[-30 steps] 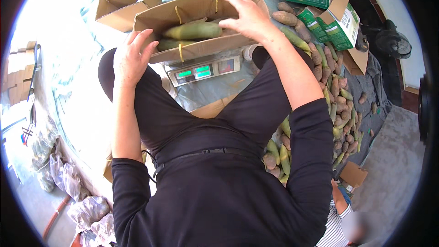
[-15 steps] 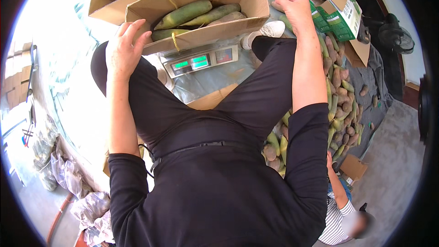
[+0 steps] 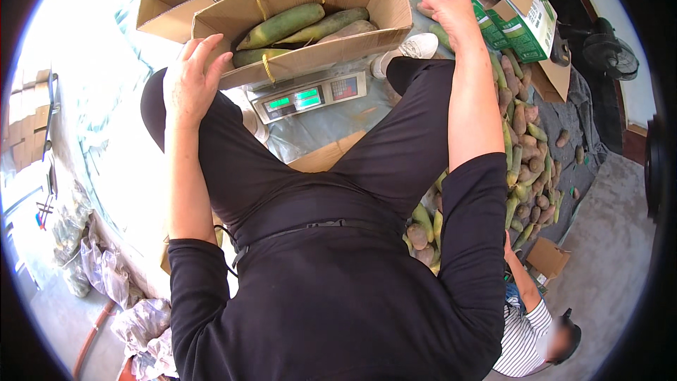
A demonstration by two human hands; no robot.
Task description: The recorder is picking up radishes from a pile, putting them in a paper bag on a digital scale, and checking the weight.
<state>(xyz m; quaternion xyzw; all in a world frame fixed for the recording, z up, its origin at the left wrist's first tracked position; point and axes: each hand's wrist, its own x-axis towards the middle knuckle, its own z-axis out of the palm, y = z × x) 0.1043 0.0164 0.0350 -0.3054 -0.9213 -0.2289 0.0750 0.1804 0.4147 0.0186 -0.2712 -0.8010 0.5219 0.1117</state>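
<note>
My left hand is beside the near left corner of an open cardboard box, fingers apart and holding nothing; I cannot tell if the fingertips touch the cardboard. Several long green radishes lie inside the box, and yellow rope handles hang on its walls. Underneath, a digital scale with lit green displays carries the box. Off the box's right end, my right hand hovers with loosely bent, open fingers and nothing visible in it. A green radish lies just below that hand.
Radishes and roots are heaped along my right side. Green printed cartons stand at the far right, near a black fan. Another empty box sits far left. Plastic bags lie lower left. A person in stripes is lower right.
Both hands stay almost where they were. In the view, the box and scale sit very slightly further left. The person at lower right has shifted a little.
</note>
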